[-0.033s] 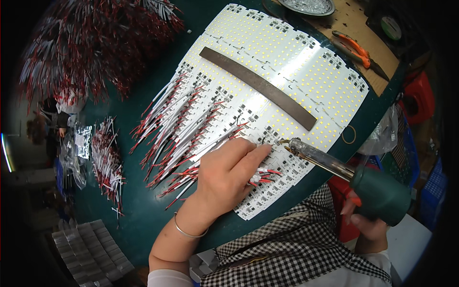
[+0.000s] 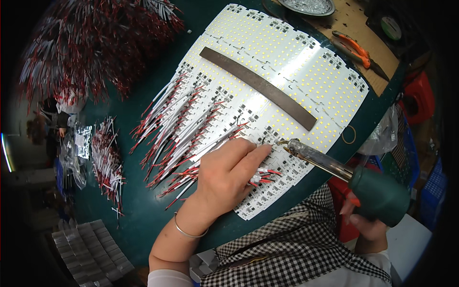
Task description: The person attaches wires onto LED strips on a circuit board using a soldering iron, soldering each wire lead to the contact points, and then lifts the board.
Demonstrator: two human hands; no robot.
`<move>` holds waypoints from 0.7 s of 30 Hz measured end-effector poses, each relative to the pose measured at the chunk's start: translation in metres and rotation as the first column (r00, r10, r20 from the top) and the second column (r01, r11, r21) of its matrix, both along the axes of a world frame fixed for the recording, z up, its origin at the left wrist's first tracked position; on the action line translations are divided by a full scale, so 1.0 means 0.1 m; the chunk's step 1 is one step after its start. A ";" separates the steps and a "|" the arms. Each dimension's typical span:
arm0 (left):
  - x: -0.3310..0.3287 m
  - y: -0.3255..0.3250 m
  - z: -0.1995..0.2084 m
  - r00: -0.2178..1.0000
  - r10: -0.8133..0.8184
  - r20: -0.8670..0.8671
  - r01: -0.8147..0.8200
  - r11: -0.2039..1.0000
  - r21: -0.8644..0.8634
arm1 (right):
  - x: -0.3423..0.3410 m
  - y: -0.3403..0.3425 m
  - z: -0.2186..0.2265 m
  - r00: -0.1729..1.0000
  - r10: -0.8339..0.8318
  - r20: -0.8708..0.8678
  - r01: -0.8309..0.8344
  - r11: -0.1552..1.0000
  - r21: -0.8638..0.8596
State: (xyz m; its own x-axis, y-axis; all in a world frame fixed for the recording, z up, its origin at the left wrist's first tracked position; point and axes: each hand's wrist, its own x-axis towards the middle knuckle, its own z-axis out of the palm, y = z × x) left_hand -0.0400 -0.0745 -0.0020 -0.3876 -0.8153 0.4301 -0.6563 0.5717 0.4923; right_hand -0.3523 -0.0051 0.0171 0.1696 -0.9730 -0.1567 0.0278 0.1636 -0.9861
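A white sheet of LED circuit boards [image 2: 330, 91] lies on the green table, dotted with yellow LEDs. Rows of short white-and-red wires [image 2: 167, 131] stick out over its left edge. My left hand [image 2: 224, 174] is closed low over the sheet, fingertips pinched down at the boards. A bunch of wires [image 2: 267, 176] pokes out from under its palm; what the fingertips pinch is hidden. My right hand [image 2: 368, 227] is wrapped round a green soldering gun [image 2: 380, 196], partly hidden behind it. The gun's tip is at the boards just right of my left fingertips.
Across the sheet lies a flat brown bar [image 2: 258, 87]. A large wire heap [image 2: 100, 43] sits far left, with a smaller wire pile [image 2: 107, 158] nearer. Orange-handled pliers [image 2: 358, 50] and a metal dish [image 2: 308, 5] are at the far right. Grey blocks [image 2: 91, 251] stand lower left.
The soldering gun has shifted very slightly left, its tip a little closer to my left fingertips. My left hand and the sheet stay in place.
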 end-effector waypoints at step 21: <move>-0.04 0.00 0.00 0.995 -0.037 0.092 0.053 0.983 -0.177 | -0.13 0.02 -0.02 0.995 -0.046 0.086 0.047 0.999 -0.005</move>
State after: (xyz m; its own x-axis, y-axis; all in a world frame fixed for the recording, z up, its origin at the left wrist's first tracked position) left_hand -0.0445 -0.0744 -0.0024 -0.4645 -0.7095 0.5299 -0.6642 0.6749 0.3213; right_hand -0.3654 -0.0034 0.0154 0.1369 -0.9811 -0.1367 0.1194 0.1533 -0.9809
